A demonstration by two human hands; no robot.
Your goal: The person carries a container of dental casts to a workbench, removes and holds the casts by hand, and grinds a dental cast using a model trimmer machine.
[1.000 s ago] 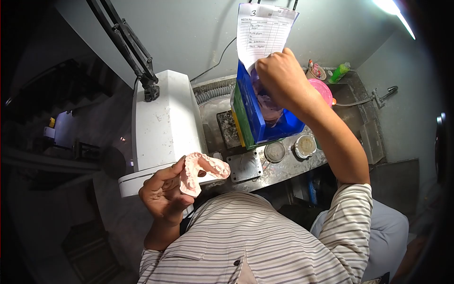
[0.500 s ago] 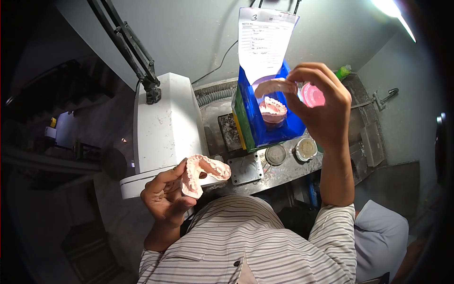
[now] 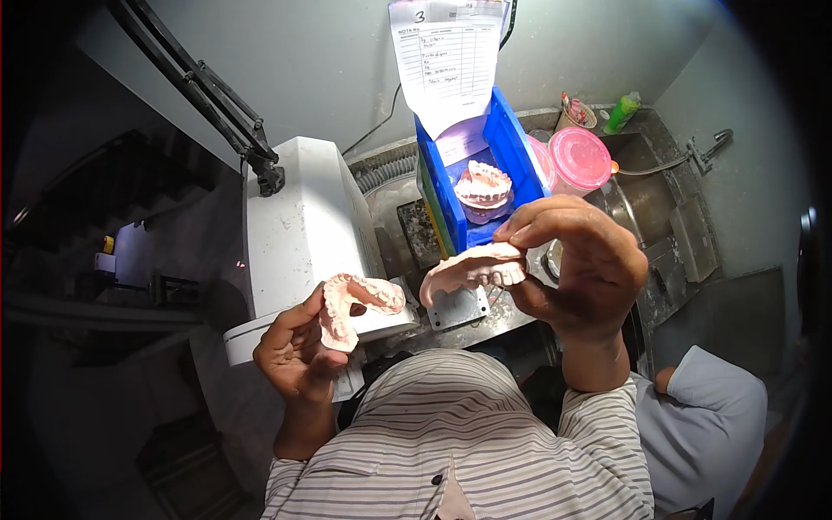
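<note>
My left hand (image 3: pixel 299 351) grips a pale pink horseshoe-shaped dental cast (image 3: pixel 336 310) by its outer side, its row of teeth facing up. In my right hand (image 3: pixel 589 269), pinched between thumb and fingers, is a second dental cast (image 3: pixel 472 267), tilted so its teeth point down. The two casts are held apart, a small gap between them, above the counter's front. Behind them, more dental casts (image 3: pixel 484 192) sit stacked in a blue bin (image 3: pixel 525 158). A handwritten paper form (image 3: pixel 446 65) stands up at the bin's back.
A white machine housing (image 3: pixel 299 225) stands at left below a black lamp arm (image 3: pixel 199 95). Right of the bin are pink-lidded tubs (image 3: pixel 579 159), a green bottle (image 3: pixel 621 113) and a sink with a tap (image 3: pixel 706 152). A metal plate (image 3: pixel 459 314) lies on the counter. Another person's sleeve (image 3: pixel 715 390) is at right.
My right hand has brought its cast from above the blue bin down and toward me, beside the other cast. My left hand stays nearly in place with its cast.
</note>
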